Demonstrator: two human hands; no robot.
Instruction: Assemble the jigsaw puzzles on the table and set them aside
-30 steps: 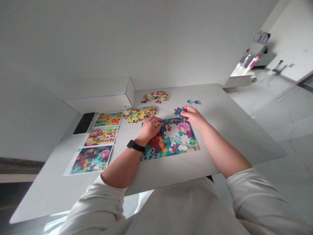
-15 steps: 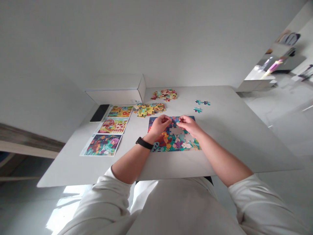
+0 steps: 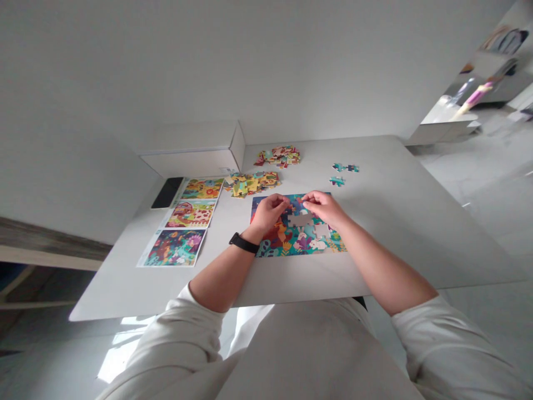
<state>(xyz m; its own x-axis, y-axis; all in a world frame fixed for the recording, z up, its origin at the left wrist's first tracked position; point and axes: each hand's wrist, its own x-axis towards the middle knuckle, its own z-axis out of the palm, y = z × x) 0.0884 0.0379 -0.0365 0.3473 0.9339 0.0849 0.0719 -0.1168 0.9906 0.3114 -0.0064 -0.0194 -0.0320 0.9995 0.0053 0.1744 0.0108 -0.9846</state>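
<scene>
Partly assembled animal jigsaw lay flat near the front of the pale table, between the person's forearms, with an opening at its middle and another to the right of that, grey tabletop showing through both. Left hand, black watch strap at the wrist, rested over the upper left of the jigsaw, thumb and fingers bunched together; right hand faced it from the upper right, thumb and index fingertip close together. Fingertips came near each other at the dark blue stretch along the far edge; could not tell whether either hand gripped a piece or only touched the surface. Judged the work there to be aligning a joint: best done with the left hand steadying the neighbouring section, tabs squared over their sockets, then light, even pressure straight down, since a sideways push might spread the seams round the openings. Night-forest print lay flat to the left, handy for checking colours. Three loose teal and blue pieces sat beyond the right hand, apart from the yellow pile and red-and-cream pile.
</scene>
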